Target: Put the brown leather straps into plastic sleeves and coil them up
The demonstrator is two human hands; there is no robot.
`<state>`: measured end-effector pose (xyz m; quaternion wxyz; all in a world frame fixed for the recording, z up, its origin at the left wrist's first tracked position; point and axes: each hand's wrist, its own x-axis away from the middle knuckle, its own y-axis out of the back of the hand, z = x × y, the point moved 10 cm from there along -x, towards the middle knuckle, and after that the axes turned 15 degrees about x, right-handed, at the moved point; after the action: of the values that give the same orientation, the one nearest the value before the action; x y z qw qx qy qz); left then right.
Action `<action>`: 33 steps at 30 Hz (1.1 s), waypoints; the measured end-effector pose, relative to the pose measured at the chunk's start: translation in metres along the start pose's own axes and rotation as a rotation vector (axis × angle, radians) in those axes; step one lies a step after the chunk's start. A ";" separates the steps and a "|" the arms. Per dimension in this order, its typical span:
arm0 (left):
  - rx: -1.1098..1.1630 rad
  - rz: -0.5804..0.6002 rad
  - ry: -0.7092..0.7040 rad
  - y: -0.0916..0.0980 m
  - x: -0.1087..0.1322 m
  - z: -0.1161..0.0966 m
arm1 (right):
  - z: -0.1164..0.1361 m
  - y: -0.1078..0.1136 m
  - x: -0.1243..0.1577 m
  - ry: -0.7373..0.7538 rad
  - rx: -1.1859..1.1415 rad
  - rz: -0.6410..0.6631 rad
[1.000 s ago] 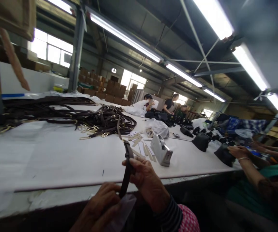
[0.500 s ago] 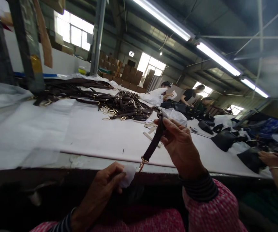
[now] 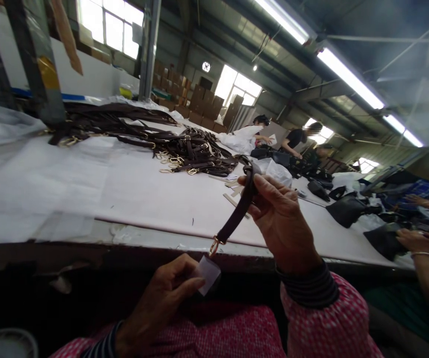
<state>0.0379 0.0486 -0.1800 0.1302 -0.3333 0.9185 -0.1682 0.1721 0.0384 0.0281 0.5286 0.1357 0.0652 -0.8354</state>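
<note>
A dark brown strap [image 3: 234, 219] hangs from my right hand [image 3: 285, 226], pinched between thumb and fingers above the table's front edge. At the strap's lower end is a gold-coloured snap hook [image 3: 214, 246]. Below it, my left hand [image 3: 165, 293] pinches a small translucent white plastic piece [image 3: 209, 275], whose upper corner lies close to the hook. Whether the two touch I cannot tell. Behind my hands, a heap of similar dark straps [image 3: 195, 149] with gold-coloured hooks and rings lies on the white table [image 3: 154, 199].
Beige strips [image 3: 232, 201] lie behind my right hand. Black bags [image 3: 348, 211] and clear plastic stand along the right side, where a co-worker's hand [image 3: 417, 241] touches one. A metal post [image 3: 46, 74] rises at the left. Other people work at the far end.
The strap's hook end has swung slightly left and up. The white plastic piece in my left hand has shifted right and turned, showing flatter. A second co-worker's hand has appeared at the far right.
</note>
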 end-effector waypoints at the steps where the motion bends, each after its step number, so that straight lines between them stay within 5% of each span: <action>1: 0.039 -0.002 0.006 0.001 0.000 0.005 | -0.002 -0.001 0.001 -0.009 -0.002 0.001; 9: 0.054 -0.088 -0.061 0.008 -0.001 0.009 | -0.007 -0.003 0.007 -0.033 0.017 0.007; 23: 0.360 0.030 0.160 0.009 -0.004 0.040 | -0.016 -0.003 0.012 -0.066 0.030 0.028; 33: 0.396 0.104 0.130 0.004 -0.010 0.030 | -0.018 -0.002 0.018 -0.076 0.035 0.030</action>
<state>0.0533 0.0515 -0.2073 0.1420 -0.2415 0.8900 -0.3598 0.1659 0.0284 0.0055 0.5406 0.1139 0.0285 -0.8330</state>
